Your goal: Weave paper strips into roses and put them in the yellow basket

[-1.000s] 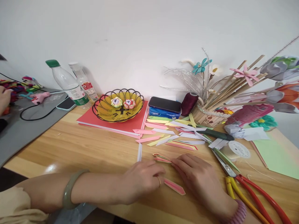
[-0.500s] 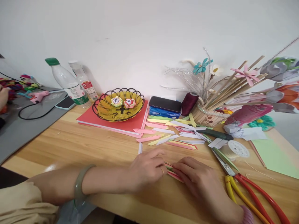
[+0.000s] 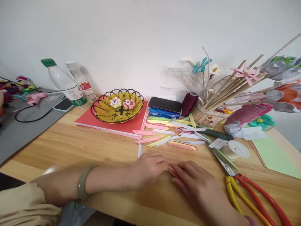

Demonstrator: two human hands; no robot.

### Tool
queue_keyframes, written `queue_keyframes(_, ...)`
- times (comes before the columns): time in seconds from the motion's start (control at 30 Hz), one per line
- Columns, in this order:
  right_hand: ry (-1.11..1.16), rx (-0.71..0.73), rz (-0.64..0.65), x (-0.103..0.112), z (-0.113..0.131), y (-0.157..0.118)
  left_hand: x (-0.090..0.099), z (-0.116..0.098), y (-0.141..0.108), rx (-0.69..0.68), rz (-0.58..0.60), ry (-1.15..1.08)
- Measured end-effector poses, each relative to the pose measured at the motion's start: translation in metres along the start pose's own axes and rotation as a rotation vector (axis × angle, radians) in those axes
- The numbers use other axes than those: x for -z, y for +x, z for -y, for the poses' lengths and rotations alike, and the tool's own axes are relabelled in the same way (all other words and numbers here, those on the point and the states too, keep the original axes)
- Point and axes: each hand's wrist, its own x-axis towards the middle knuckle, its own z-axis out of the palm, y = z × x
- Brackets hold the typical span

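Observation:
My left hand (image 3: 149, 169) is closed near the table's front, its fingertips on one end of some folded paper strips (image 3: 172, 171) in red and pale colours. On the other end press the bent fingers of my right hand (image 3: 197, 183); the two hands almost meet and hide most of the strips. Just beyond them lie loose folded strips (image 3: 164, 141) in pink, yellow, white and green. A single white strip (image 3: 140, 150) lies behind my left hand. Right of my right hand are scissors (image 3: 231, 172) with red and yellow handles.
A yellow woven basket (image 3: 105, 114) holding two paper flowers stands on red paper (image 3: 82, 118). Behind are bottles (image 3: 70, 89), a blue packet (image 3: 162, 112) with a phone on top, and a dark thread spool (image 3: 189, 103). At right are a flower holder (image 3: 204, 117), a white spool (image 3: 236, 150) and green paper (image 3: 278, 157).
My right hand's fingers have moved closer to my left hand, covering more of the paper strips. The view has shifted slightly, so the things on the table appear a little further left.

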Motion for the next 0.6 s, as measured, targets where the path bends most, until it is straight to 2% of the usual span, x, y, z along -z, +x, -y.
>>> queue_keyframes(0.17, -0.12, 0.07, -0.002, -0.0072, 0.003, -0.0027, 0.0, -0.0043, 0.002, 0.087, -0.011, 0.081)
queue_keyframes(0.4, -0.283, 0.082, -0.062, -0.008, -0.0003, -0.0007, -0.0011, -0.0017, 0.0025, 0.025, -0.059, 0.272)
queue_keyframes(0.6, -0.362, 0.061, -0.02, -0.0109, 0.0009, 0.0019, -0.0073, -0.004, 0.0016, 0.064, -0.037, 0.316)
